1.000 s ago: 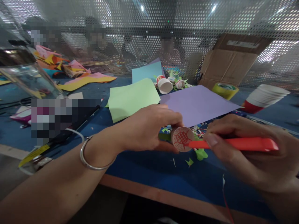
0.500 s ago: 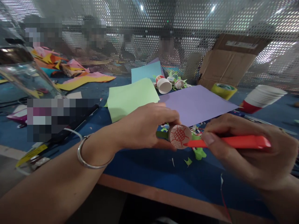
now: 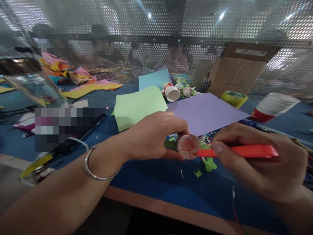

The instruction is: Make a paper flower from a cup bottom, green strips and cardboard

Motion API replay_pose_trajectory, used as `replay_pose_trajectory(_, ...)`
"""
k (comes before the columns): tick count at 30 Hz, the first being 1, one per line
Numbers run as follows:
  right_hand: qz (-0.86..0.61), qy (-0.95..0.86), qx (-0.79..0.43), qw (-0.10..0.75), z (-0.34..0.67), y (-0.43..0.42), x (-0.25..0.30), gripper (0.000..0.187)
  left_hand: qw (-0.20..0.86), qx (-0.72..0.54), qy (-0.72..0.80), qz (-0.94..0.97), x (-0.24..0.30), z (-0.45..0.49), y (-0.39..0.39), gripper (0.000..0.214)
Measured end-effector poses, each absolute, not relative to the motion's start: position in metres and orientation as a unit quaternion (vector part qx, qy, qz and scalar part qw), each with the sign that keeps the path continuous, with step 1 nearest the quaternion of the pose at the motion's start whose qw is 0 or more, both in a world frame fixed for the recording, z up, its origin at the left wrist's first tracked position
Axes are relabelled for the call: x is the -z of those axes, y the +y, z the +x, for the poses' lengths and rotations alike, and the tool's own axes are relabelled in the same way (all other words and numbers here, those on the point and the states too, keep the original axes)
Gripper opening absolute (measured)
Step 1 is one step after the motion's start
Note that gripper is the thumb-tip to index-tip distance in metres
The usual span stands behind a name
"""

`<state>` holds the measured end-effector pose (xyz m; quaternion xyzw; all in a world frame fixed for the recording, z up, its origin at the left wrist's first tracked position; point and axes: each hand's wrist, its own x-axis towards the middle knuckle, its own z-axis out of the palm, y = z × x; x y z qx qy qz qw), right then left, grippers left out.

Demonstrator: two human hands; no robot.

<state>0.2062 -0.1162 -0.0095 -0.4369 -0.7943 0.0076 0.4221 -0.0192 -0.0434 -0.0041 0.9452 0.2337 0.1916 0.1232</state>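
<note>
My left hand (image 3: 156,135) pinches a small cut-down paper cup (image 3: 188,146) between thumb and fingers, its round bottom turned toward me. Red lines form a grid inside a circle on that bottom, with strokes running outward and small dots around the edge. A green paper piece (image 3: 170,143) shows behind it, partly hidden by the hand. In my right hand (image 3: 259,163) is a red marker (image 3: 244,151), gripped like a pen, its tip at the right edge of the cup's bottom. Green paper scraps (image 3: 209,164) lie just below on the blue table.
Light green paper (image 3: 140,106) and purple paper (image 3: 205,111) lie beyond my hands. Farther back are small decorated cups (image 3: 173,93), yellow tape (image 3: 234,99), stacked paper cups (image 3: 276,106) and a cardboard box (image 3: 241,70). A glass bottle (image 3: 29,81) stands left; a perforated metal screen (image 3: 146,42) rises behind.
The marker's tip has shifted slightly right along the cup's bottom. The view has tilted a little, so everything sits lower. Both holds are the same.
</note>
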Motion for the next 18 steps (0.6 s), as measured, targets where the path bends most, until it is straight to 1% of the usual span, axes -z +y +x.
replay_pose_trajectory(5,-0.427,-0.792,-0.013,0.435,0.2073,-0.1163,0.0100,0.015,0.136,-0.180,0.230,0.947,0.0029,-0.0174,-0.0437,0.037)
replay_pose_trajectory(9,-0.418,-0.800,-0.011,0.430,0.2074,-0.1161,0.0097,0.014,0.142,-0.171,0.226,0.948,0.0025,-0.0174,-0.0437,0.037)
replay_pose_trajectory(14,-0.419,-0.795,-0.010,0.438,0.2065,-0.1155,0.0103,0.014,0.147,-0.176,0.225,0.947,0.0031,-0.0187,-0.0436,0.036)
replay_pose_trajectory(18,-0.415,-0.803,-0.018,0.428,0.2070,-0.1154,0.0099,0.015,0.143,-0.185,0.228,0.945,0.0041,-0.0184,-0.0428,0.037)
